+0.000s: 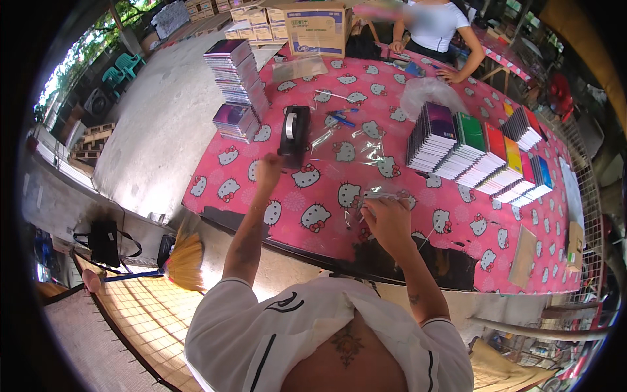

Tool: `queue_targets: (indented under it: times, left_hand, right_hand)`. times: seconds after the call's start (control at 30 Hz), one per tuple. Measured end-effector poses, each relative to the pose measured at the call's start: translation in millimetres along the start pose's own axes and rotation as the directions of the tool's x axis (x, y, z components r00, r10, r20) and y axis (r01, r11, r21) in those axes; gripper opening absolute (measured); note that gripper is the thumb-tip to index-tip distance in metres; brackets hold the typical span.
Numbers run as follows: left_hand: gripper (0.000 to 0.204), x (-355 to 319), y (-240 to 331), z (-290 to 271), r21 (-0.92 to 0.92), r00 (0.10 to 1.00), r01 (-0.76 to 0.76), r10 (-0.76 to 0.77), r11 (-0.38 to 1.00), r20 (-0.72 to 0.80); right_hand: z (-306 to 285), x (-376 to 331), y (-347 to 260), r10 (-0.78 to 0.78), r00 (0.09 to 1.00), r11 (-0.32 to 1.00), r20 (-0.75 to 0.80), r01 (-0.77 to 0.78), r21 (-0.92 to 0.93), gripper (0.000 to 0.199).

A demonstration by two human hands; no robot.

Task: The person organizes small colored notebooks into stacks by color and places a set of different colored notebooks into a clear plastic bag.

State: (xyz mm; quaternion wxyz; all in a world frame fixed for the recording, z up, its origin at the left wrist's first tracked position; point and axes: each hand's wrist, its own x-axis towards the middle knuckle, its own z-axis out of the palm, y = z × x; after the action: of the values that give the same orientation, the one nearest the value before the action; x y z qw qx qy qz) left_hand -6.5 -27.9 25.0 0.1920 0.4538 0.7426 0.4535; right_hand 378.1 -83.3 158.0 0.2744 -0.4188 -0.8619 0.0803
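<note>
On the pink cartoon-cat tablecloth, a black tape dispenser [296, 140] with a pale roll stands left of the middle. My left hand [268, 170] is closed close beside its near end; whatever it pinches is too small to make out. My right hand [390, 219] is curled over a clear plastic packet [382, 196] near the table's front edge and holds it down. The packet's contents are mostly hidden by my fingers and by glare. Beyond it lies a flat clear plastic sheet [346, 144], with blue scissors [341, 119] at its far edge.
A tall notebook stack [238, 85] stands at the far left. Rows of notebooks with purple, green, red and yellow covers [467, 144] fill the right side. Behind are crumpled plastic [428, 97], a cardboard box [317, 29] and a person in white [434, 29]. A brown board [522, 257] lies at right.
</note>
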Motion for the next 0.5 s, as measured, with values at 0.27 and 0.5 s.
queue_targets:
  times: [0.27,0.5]
  left_hand:
    - [0.024,-67.0,153.1,30.2,-0.501,0.567,-0.406,0.641,0.764,0.518]
    - [0.023,-72.0,180.9,68.8,-0.45,0.354,-0.671,0.787,0.59,0.505]
  right_hand:
    - [0.5,-6.8,4.5,0.044,0.997,0.995,-0.068,-0.05,-0.082,0.028]
    - [-21.5,-5.8,2.9,-0.045,0.999,0.983,-0.025,0.039,-0.178,0.041]
